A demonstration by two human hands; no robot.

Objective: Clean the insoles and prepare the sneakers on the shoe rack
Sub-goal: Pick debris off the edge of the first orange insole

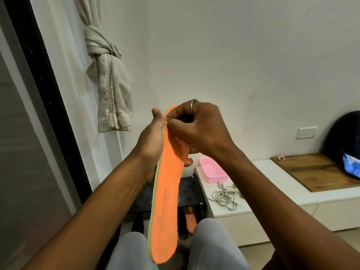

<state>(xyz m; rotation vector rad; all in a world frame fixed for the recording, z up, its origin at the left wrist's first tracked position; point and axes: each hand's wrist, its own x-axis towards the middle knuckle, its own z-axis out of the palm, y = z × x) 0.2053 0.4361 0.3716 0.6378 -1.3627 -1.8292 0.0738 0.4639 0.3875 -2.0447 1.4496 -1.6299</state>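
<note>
An orange insole (167, 201) with a pale green edge stands upright in front of me, heel end down over my knees. My left hand (151, 151) holds it from behind near the toe half, thumb up and fingertips showing at its right edge. My right hand (196, 129), with a ring on one finger, has its fingers curled at the insole's upper face and pinches at the surface near the toe. A second orange insole (190, 220) lies lower down between my knees, under a black shoe rack (187, 191).
A low white bench (272, 191) runs along the right wall with a pink tray (213, 172), a tangle of grey laces (226, 197), a wooden board (319, 170) and a dark bag (344, 141). A knotted curtain (109, 78) hangs at the left by a dark door frame.
</note>
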